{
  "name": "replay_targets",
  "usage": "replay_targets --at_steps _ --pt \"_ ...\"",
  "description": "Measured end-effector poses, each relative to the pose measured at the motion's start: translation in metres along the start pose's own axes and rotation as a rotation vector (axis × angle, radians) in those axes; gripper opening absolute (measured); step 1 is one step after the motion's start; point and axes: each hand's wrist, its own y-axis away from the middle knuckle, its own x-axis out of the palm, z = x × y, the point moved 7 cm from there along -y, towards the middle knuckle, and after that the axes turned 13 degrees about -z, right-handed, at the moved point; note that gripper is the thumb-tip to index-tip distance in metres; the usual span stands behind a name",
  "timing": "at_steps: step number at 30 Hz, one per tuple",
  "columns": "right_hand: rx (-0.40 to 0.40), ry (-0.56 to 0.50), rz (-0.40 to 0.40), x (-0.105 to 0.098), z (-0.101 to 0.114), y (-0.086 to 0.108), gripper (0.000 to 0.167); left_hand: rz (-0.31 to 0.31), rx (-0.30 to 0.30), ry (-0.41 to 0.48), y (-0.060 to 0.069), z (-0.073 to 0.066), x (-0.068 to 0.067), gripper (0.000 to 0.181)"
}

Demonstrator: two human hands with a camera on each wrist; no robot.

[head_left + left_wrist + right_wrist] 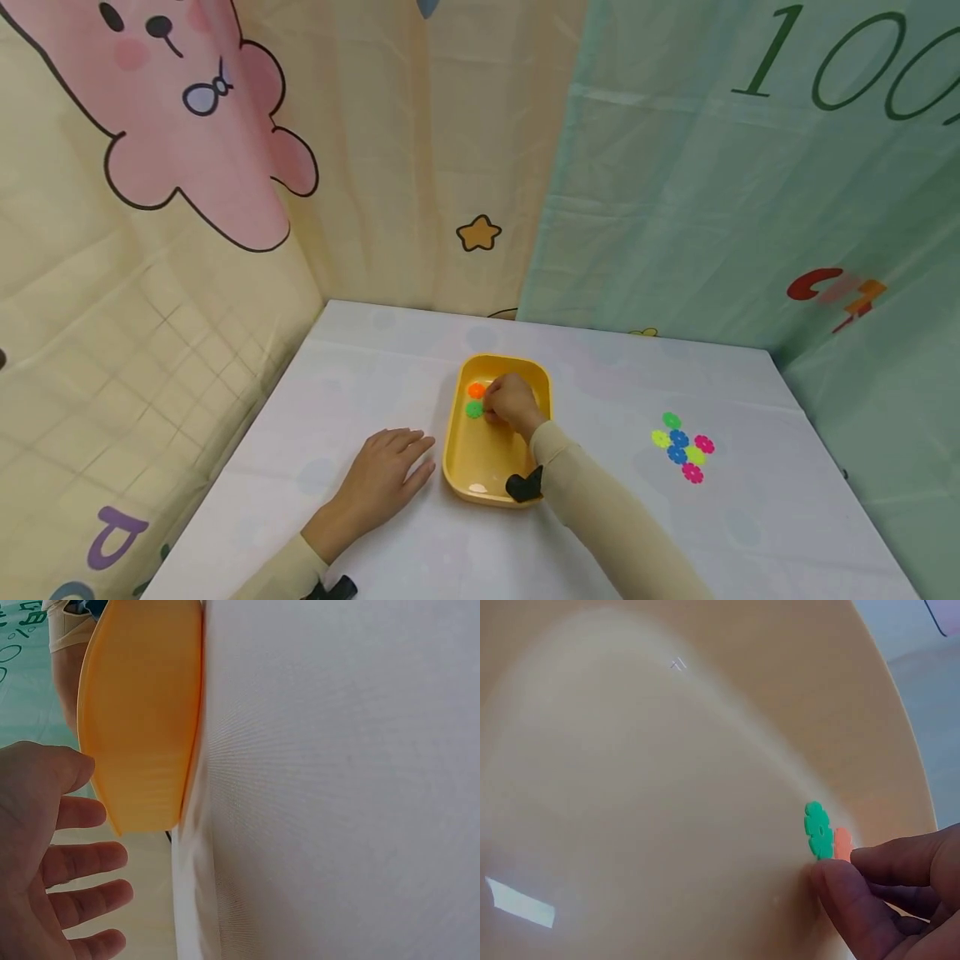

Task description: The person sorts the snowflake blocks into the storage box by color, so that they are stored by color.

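My right hand (pixel 513 402) reaches into a yellow tray (pixel 480 467), its fingers curled and the thumb and index fingertips close together. Beside those fingertips lie a green flower-shaped disc (pixel 819 830) and an orange flower-shaped disc (pixel 843 844), both on the tray floor in the head view. Whether the fingers pinch a disc is hidden. The left hand (pixel 382 477) is spread on or just above the table, left of the tray. In the left wrist view, its thumb (pixel 71 769) overlaps the tray's outer wall (pixel 142 720); contact cannot be told.
To the right of the tray, a loose group of flower discs in green, yellow, blue (pixel 677 455) and pink lies on the white table (pixel 600 533). Printed curtains (pixel 420 167) hang behind the table and along both sides.
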Motion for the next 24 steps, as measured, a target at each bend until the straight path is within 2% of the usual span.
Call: replay_targets --at_steps 3,5,11,14,18,24 --pt "-0.038 0.045 -0.012 -0.005 0.001 0.001 0.009 -0.002 0.004 0.001 0.0 -0.001 0.0 0.036" --pt "-0.043 0.037 -0.016 -0.008 0.002 0.002 0.009 -0.005 0.009 -0.001 0.0 -0.001 0.001 0.036" --pt "-0.005 -0.147 -0.025 -0.031 0.01 0.003 0.017 -0.008 0.024 0.024 0.002 -0.002 0.004 0.044" --pt "0.004 -0.207 -0.047 -0.052 0.01 0.002 0.021 0.003 0.046 0.037 0.003 -0.004 0.005 0.052" --pt "0.017 -0.231 -0.092 -0.087 0.003 0.001 0.025 0.016 0.091 0.054 0.004 -0.008 0.005 0.059" --pt "0.078 -0.27 -0.162 -0.147 -0.026 -0.003 0.03 0.031 0.162 0.069 0.004 -0.017 0.007 0.065"
